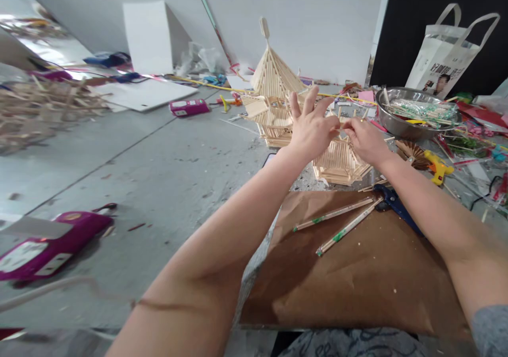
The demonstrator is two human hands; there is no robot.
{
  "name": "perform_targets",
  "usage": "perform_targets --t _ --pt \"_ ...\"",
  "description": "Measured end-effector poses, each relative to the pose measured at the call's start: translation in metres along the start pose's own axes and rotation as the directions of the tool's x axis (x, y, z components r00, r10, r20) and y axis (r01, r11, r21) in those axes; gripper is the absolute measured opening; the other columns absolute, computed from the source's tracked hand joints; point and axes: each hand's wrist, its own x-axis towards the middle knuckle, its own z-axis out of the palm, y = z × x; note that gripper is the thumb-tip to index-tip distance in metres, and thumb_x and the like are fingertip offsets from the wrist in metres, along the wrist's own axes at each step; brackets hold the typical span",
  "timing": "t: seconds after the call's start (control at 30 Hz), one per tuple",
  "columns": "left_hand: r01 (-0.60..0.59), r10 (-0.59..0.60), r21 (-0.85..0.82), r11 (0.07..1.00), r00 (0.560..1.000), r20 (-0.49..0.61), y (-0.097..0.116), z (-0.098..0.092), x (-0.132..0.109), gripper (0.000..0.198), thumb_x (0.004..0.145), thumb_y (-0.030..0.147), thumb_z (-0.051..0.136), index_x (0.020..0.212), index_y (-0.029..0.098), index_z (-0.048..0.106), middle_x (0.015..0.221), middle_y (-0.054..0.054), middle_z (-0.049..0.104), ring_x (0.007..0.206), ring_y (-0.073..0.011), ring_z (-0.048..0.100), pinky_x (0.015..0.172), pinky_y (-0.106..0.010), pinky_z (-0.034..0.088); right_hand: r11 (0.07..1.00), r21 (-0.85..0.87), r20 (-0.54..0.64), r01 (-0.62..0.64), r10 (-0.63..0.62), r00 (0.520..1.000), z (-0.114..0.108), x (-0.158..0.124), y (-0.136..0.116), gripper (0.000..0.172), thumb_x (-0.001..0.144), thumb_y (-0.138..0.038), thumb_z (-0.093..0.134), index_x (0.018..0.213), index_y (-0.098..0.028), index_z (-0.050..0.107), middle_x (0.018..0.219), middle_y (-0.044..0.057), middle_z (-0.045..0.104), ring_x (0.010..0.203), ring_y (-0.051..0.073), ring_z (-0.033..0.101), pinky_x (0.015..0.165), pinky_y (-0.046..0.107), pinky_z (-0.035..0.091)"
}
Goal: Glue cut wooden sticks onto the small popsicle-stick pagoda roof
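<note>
Nearest, short of the hands, brown paper (pixel 357 299) carries wrapped sticks (pixel 349 228), with blue-handled pliers (pixel 402 211) beside the right forearm. Now up to the stick frame (pixel 337 160), sitting right under both hands on the tabletop: light, I'd judge, stiff along each stick, but fragile at the joints, so the stacked base looks the safest hold. Left hand (pixel 311 129), pinched narrow, other fingers fanned; right hand (pixel 365 139), fingertips drawn in close; whatever's between, I can't tell. Beyond the left hand rises a peaked tower (pixel 273 73).
</note>
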Motion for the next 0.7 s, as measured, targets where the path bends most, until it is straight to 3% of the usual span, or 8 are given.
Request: perform_targets --t 0.23,0.7 --pt "0.026 -0.026 0.006 1.0 1.0 -0.001 -0.0008 0.0005 0.0007 0.007 0.071 0.016 0.063 0.068 0.022 0.062 0.122 -0.002 0.058 0.132 -0.0328 0.027 0.109 -0.057 -0.001 0.996 -0.001 -0.01 -0.09 0.09 0.996 0.0047 -0.0031 -0.0025 0.022 0.087 -0.021 0.034 0.097 -0.017 0.054 0.097 0.009 0.064 0.089 0.023 0.056 0.072 0.035 0.042" --pt "-0.004 0.004 0.007 1.0 1.0 -0.026 -0.0041 0.0046 0.0009 0.003 0.074 0.024 0.064 0.071 0.023 0.063 0.109 -0.003 0.064 0.127 -0.033 0.034 0.108 -0.06 0.002 1.0 0.01 -0.019 -0.03 0.03 0.999 0.0092 -0.0026 0.0011 0.023 0.088 -0.024 0.034 0.098 -0.02 0.054 0.1 0.007 0.063 0.092 0.021 0.056 0.074 0.034 0.042"
